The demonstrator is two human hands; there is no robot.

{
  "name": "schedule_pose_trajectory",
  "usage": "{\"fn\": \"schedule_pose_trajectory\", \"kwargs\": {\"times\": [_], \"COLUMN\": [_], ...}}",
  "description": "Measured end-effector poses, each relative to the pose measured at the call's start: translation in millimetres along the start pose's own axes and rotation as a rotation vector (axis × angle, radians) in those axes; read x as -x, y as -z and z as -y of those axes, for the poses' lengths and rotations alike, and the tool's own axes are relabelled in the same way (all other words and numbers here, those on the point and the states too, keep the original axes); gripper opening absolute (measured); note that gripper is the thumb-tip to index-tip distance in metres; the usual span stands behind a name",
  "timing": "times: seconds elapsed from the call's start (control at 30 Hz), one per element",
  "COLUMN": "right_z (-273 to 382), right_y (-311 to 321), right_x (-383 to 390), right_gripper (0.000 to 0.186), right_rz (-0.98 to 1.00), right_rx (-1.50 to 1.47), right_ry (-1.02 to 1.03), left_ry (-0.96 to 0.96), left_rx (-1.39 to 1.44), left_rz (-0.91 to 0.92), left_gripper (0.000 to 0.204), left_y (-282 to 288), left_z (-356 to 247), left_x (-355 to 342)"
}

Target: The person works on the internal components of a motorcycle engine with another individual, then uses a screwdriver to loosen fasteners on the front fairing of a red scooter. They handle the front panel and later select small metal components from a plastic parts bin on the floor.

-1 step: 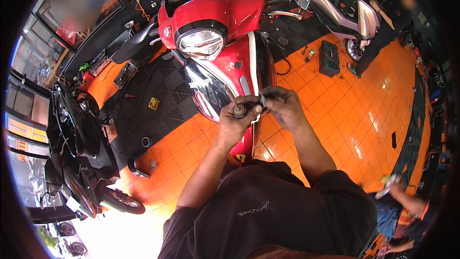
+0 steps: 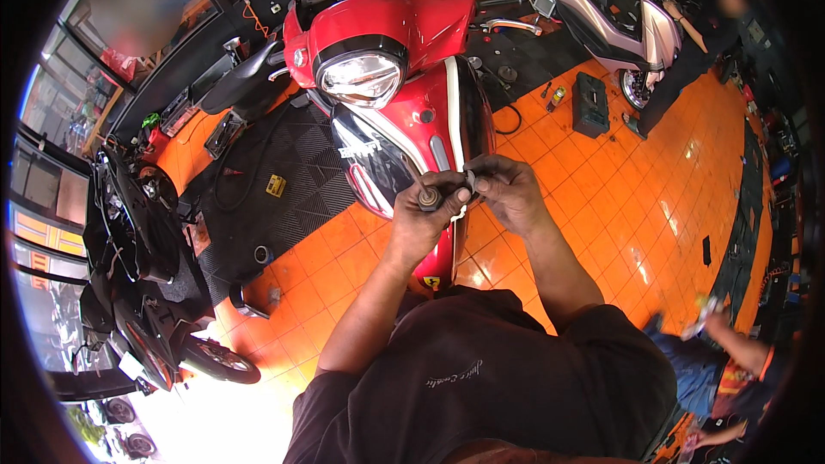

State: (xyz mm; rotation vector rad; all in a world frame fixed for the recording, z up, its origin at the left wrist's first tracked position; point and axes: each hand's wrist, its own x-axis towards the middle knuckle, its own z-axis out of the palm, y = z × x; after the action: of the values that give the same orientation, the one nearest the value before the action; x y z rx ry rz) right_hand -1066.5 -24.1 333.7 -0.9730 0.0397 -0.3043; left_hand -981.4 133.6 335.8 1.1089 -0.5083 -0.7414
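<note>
My left hand [image 2: 418,222] is closed around a thin-shafted tool with a round metal end [image 2: 429,198]; its exact kind does not show. Close against it, my right hand [image 2: 516,196] pinches a small greyish piece [image 2: 470,180] between thumb and fingers. The left fingertips touch that piece too, and most of it is hidden. Both hands are held over the front of a red scooter [image 2: 418,120] with black panels and white trim. Its round headlight [image 2: 361,77] faces me.
A black motorcycle [image 2: 142,266] stands at left, a pinkish scooter [image 2: 601,21] at far right beside a person [image 2: 700,43]. On the floor are a black case [image 2: 590,105], a spray can [image 2: 557,98] and a yellow box [image 2: 276,186]. Another person's arm [image 2: 735,346] is at lower right.
The person at lower right has shifted a little, with the held item and arm slightly higher. My hands look unchanged.
</note>
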Motion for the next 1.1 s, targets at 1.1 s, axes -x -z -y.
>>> {"fn": "schedule_pose_trajectory", "kwargs": {"times": [1.1], "right_z": [-72], "right_y": [23], "right_x": [17], "right_gripper": [0.028], "right_rz": [-0.235], "right_rx": [-0.063], "right_ry": [-0.212], "left_ry": [0.209], "left_rx": [-0.168], "left_rz": [-0.196], "left_gripper": [0.024], "left_y": [22], "left_z": [58], "left_x": [11]}}
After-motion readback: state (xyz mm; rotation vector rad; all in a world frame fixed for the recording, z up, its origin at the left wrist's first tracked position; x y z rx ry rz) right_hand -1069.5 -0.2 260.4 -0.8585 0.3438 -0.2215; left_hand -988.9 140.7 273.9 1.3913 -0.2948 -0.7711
